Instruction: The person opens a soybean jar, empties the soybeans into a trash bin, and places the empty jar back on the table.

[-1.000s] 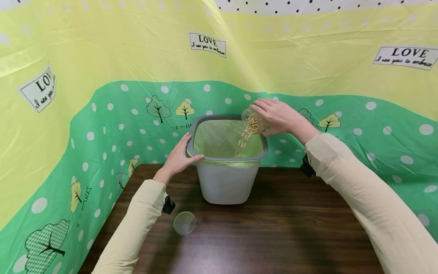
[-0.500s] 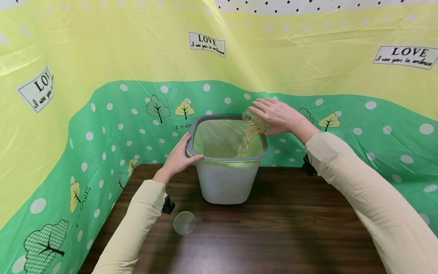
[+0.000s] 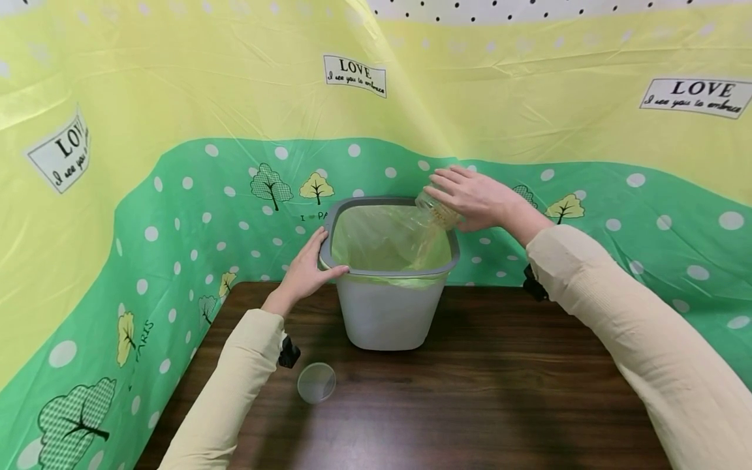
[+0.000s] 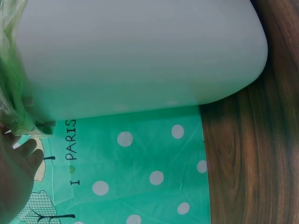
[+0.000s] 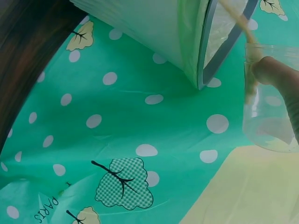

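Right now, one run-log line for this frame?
left hand: grips bin rim | right hand: holds jar tipped over bin | beans: pouring into bag | lid: on table

You wear a pale cream, long-sleeved top of soft, finely ribbed knit; its sleeves (image 3: 617, 313) run down to both wrists. Your left hand (image 3: 305, 271) and right hand (image 3: 478, 199) are bare. A small black camera mount (image 3: 289, 352) sits strapped under each wrist.
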`<control>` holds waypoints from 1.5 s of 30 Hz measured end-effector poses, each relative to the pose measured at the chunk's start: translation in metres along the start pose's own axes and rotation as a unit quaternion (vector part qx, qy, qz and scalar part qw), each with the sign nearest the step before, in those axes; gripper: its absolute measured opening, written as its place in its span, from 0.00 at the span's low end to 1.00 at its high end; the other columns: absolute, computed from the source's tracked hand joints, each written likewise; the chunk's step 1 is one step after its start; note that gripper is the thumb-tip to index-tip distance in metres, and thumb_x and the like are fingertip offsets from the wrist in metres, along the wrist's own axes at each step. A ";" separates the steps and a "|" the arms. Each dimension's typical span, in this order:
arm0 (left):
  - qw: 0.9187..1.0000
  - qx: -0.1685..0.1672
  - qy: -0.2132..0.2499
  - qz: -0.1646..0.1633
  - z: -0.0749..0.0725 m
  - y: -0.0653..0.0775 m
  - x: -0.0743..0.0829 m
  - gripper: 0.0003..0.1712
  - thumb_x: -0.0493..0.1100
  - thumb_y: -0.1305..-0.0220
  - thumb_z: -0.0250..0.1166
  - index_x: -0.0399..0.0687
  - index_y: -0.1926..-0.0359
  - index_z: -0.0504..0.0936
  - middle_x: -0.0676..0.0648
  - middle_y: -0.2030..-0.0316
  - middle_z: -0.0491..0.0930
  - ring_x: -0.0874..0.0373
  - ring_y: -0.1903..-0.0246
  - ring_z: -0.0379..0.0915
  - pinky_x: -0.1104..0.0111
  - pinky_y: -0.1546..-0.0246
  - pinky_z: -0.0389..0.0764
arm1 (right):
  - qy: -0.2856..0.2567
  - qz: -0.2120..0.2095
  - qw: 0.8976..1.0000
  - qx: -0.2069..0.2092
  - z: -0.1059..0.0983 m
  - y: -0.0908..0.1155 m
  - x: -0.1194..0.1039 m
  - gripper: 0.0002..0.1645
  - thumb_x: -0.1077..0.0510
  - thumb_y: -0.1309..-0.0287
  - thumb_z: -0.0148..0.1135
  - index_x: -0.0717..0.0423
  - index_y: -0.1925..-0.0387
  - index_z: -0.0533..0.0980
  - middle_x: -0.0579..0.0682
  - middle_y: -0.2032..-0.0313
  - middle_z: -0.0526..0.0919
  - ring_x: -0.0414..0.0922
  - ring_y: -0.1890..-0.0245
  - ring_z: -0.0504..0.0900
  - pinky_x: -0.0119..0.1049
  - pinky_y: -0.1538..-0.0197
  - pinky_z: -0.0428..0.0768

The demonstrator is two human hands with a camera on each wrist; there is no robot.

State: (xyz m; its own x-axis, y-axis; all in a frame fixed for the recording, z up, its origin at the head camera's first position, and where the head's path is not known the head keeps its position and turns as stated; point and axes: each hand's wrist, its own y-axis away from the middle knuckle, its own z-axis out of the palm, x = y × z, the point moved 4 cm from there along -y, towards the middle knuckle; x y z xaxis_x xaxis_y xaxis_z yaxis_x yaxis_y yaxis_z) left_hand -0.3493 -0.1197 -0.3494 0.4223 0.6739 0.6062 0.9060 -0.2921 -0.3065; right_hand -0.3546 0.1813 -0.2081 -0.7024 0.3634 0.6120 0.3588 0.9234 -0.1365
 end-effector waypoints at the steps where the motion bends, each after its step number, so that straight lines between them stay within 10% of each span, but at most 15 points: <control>1: 1.000 -0.001 0.001 0.000 0.000 0.000 0.000 0.54 0.69 0.50 0.59 0.48 0.30 0.49 0.50 0.30 0.43 0.52 0.32 0.42 0.51 0.38 0.55 | 0.005 -0.006 1.000 -0.003 0.000 -0.001 -0.001 0.51 0.50 0.69 0.73 0.67 0.41 0.64 0.67 0.44 0.67 0.61 0.43 0.63 0.52 0.41 0.61; 20: 1.000 -0.001 0.004 -0.002 0.000 0.001 0.002 0.53 0.68 0.49 0.59 0.48 0.30 0.49 0.50 0.30 0.43 0.52 0.32 0.42 0.51 0.38 0.55 | 0.071 -0.097 0.992 -0.022 0.006 -0.008 -0.023 0.35 0.61 0.52 0.62 0.61 0.40 0.65 0.64 0.40 0.65 0.57 0.38 0.62 0.49 0.36 0.57; 32: 1.000 -0.001 0.010 -0.005 -0.002 0.000 0.002 0.52 0.66 0.48 0.60 0.48 0.30 0.48 0.51 0.30 0.42 0.52 0.32 0.41 0.51 0.38 0.54 | 0.056 -0.037 0.996 0.055 -0.005 -0.007 -0.018 0.36 0.62 0.54 0.63 0.63 0.40 0.64 0.65 0.40 0.65 0.58 0.38 0.61 0.49 0.36 0.56; 45: 1.000 0.000 0.011 -0.005 0.000 0.000 0.001 0.52 0.67 0.48 0.60 0.49 0.30 0.49 0.52 0.30 0.42 0.52 0.32 0.42 0.51 0.39 0.55 | 0.015 -0.009 0.999 0.040 0.000 0.012 -0.009 0.41 0.60 0.59 0.68 0.64 0.40 0.64 0.66 0.41 0.65 0.59 0.39 0.61 0.50 0.36 0.56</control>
State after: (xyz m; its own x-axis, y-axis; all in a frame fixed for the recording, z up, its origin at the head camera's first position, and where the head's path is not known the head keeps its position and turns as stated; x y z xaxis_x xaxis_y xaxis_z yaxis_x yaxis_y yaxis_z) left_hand -0.3492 -0.1191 -0.3491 0.4140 0.6614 0.6254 0.9100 -0.2850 -0.3010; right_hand -0.3438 0.1889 -0.2149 -0.6891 0.3444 0.6376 0.2949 0.9370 -0.1874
